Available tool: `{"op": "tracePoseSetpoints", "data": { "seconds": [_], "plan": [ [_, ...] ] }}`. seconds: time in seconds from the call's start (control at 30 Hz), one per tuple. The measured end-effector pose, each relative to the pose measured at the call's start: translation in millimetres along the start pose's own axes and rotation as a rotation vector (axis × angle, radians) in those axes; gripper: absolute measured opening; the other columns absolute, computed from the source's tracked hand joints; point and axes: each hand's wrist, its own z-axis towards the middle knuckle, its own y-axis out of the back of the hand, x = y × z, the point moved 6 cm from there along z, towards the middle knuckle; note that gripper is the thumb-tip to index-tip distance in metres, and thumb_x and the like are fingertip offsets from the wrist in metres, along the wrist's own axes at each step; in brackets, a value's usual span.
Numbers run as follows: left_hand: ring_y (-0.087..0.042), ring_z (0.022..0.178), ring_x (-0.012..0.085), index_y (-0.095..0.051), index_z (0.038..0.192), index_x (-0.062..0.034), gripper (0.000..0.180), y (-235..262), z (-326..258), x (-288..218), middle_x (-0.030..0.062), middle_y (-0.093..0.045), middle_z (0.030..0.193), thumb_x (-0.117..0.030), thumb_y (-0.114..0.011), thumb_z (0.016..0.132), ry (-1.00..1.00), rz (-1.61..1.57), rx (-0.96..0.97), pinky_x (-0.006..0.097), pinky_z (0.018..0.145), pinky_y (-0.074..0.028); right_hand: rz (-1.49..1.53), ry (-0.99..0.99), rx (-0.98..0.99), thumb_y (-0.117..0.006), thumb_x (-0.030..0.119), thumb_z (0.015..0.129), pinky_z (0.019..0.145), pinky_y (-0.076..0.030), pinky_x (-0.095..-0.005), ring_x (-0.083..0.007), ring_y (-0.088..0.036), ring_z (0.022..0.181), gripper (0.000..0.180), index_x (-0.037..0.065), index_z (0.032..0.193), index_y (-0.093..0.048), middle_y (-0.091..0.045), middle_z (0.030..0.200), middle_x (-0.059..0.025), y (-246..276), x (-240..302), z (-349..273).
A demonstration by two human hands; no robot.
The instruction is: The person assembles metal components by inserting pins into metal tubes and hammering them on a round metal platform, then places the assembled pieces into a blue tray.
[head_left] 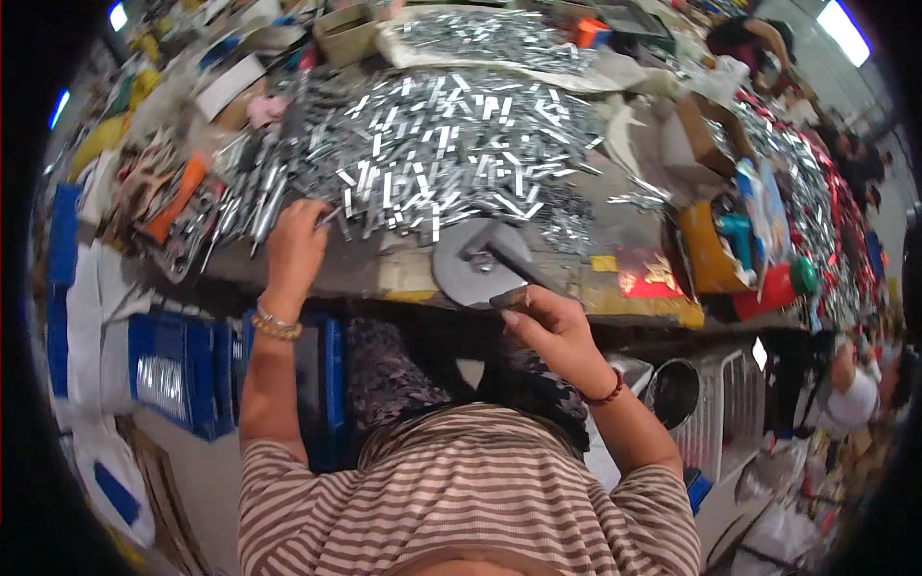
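My left hand (300,248) reaches to the left edge of a heap of shiny metal strips (432,144). Its fingers are pinched together at what looks like a small metal strip (327,219). My right hand (552,331) is held at the table's front edge, thumb and forefinger closed around a small dark piece (509,300) that I cannot make out. Just beyond it a hammer (514,259) lies on a round grey metal plate (451,274), its handle pointing toward my right hand. Smaller metal parts (567,221) lie right of the plate.
Long metal tools (269,197) and an orange-handled item (181,197) crowd the left of the table. On the right stand a cardboard box (706,134), a yellow container (711,245) and a red-and-green bottle (778,288). Blue crates (178,370) sit below at left.
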Motion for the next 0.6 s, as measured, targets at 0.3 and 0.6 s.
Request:
{"op": "tracePoseSetpoints", "data": {
  "seconds": [0.3,0.6],
  "plan": [
    [-0.061,0.083,0.0108,-0.062,0.131,-0.0037,0.033,1.6,-23.5,1.2,0.0037,-0.063,0.102,-0.008,-0.065,0.099,0.483,-0.932,0.009,0.025,0.072,-0.057,-1.229,0.288,-0.652,-0.075,0.014,0.084,0.077,-0.056,-0.0469,-0.0362,-0.069,0.094,0.018,0.007,0.1,-0.07,-0.069,0.101,-0.0135,183.2,18.7,35.0],
    [-0.067,0.081,0.0093,-0.063,0.12,-0.002,0.023,-17.2,-43.3,-97.4,0.0036,-0.066,0.095,-0.005,-0.066,0.097,0.541,-1.355,0.32,0.023,0.066,-0.06,-1.558,0.302,-0.436,-0.07,0.012,0.082,0.086,-0.055,-0.0456,-0.0339,-0.067,0.099,0.012,0.01,0.094,-0.074,-0.069,0.097,-0.0107,231.4,-1.7,84.6]
  ]
}}
